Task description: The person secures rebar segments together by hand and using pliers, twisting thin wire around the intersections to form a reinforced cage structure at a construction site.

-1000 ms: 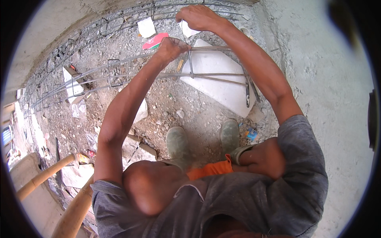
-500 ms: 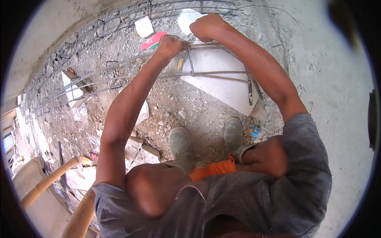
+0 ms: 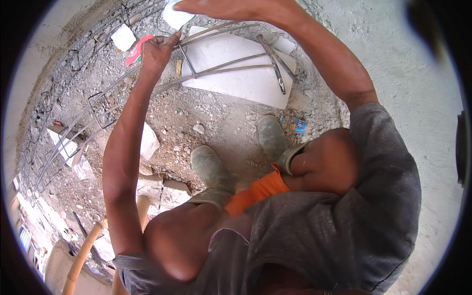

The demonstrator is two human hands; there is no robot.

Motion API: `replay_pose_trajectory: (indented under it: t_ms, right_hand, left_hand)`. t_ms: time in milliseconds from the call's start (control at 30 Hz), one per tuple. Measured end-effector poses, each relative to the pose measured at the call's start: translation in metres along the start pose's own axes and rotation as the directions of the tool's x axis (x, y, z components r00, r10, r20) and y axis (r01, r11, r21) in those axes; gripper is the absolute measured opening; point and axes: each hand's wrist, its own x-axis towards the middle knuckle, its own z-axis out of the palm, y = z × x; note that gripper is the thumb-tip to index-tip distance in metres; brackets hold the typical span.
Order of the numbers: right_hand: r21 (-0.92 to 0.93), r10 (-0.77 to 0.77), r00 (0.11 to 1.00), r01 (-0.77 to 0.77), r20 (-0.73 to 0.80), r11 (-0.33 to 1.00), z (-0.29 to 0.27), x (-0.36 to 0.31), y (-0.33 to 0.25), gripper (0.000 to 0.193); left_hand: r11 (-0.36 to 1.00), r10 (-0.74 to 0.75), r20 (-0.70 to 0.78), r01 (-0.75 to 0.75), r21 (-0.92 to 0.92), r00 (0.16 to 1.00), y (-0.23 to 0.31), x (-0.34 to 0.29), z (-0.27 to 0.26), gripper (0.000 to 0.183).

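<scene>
- Head view: left hand [image 3: 156, 49] at 11 o'clock, fingers clenched on rebar cage [image 3: 147, 91].
- Cage's long axis runs from 8 toward 1 o'clock.
- Right hand [image 3: 231, 9] at 12 o'clock, flat, fingers released, above bars.
- White slab [image 3: 236, 73] beneath; boots [image 3: 211, 167] and rubble at 6 o'clock.

The ground [image 3: 226, 128] is covered with grey rubble and dust. A white slab [image 3: 241, 69] is laid flat on it, crossed by bent steel bars [image 3: 231, 61]. Pale broken blocks [image 3: 162, 191] and a small blue scrap [image 3: 300, 126] are seen nearby.
</scene>
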Motion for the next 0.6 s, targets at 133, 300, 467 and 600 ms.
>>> replay_pose_trajectory:
  t_ms: [133,300,467,600]
  right_hand:
    - [-0.282,0.666,0.691,-0.604,0.280,0.745,-0.003,-0.144,0.062,0.056]
    - [-0.421,0.859,0.381,-0.755,0.341,0.502,0.069,-0.264,0.094,0.083]
    - [-0.443,0.881,0.400,-0.761,0.255,0.474,0.091,-0.273,0.098,0.088]
    - [-0.454,0.849,0.385,-0.723,0.362,0.522,0.092,-0.261,0.107,0.071]
  left_hand:
    - [0.999,0.030,0.005,-0.030,0.032,1.000,0.001,0.000,0.008,0.040]
    - [0.998,0.012,0.062,-0.016,0.054,0.998,-0.001,0.002,0.008,0.044]
    - [0.993,-0.011,0.116,-0.003,0.116,0.993,0.003,-0.001,-0.001,0.050]
    - [0.989,-0.026,0.126,0.007,0.147,0.992,0.004,-0.003,-0.007,0.055]
